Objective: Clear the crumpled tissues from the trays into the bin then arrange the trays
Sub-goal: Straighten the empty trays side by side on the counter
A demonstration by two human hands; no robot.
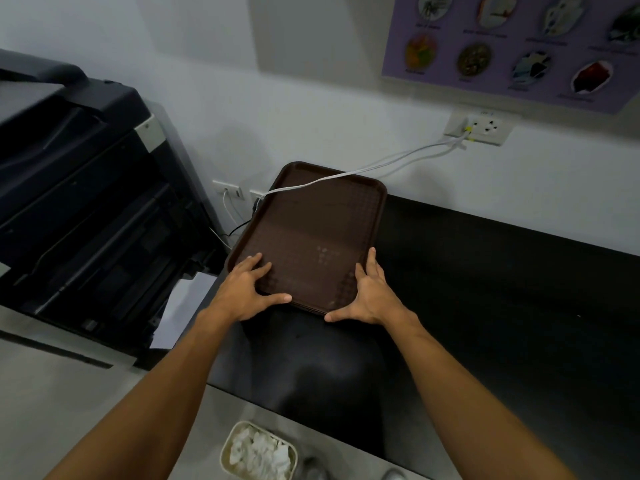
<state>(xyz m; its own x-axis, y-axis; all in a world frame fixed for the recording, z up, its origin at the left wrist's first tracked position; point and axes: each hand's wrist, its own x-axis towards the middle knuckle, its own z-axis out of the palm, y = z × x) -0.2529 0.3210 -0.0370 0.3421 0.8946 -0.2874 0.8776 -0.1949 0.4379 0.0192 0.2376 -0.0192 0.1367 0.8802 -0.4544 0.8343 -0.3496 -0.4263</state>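
At the far left you see a big dark printer (86, 202); the frame edge cuts it off and its lower parts are too dark to make out. A white sheet of paper (183, 306) sticks out just beside the left end of the bench (502, 306).

On the floor below the near edge of the bench stands the bin (259, 452), cut off by the bottom edge, with crumpled tissues (259, 453) inside it.

The brown trays (311, 233) lie at the left end of the bench, against the back wall. Layered rims show at the near edge, so it is a stack, but you cannot tell how many. A white cable (363, 168) lies across the far corner of the top tray.

Your left hand (247, 289) is spread flat, fingers on the top tray at its near left corner, thumb along the near edge. Your right hand (370, 292) is also spread open, fingers against the right rim, thumb at the near right corner.

Farther right the cable goes to a wall socket (479, 128). Above it hangs a purple poster (519, 46); its small text is blurred and the frame cuts it off.
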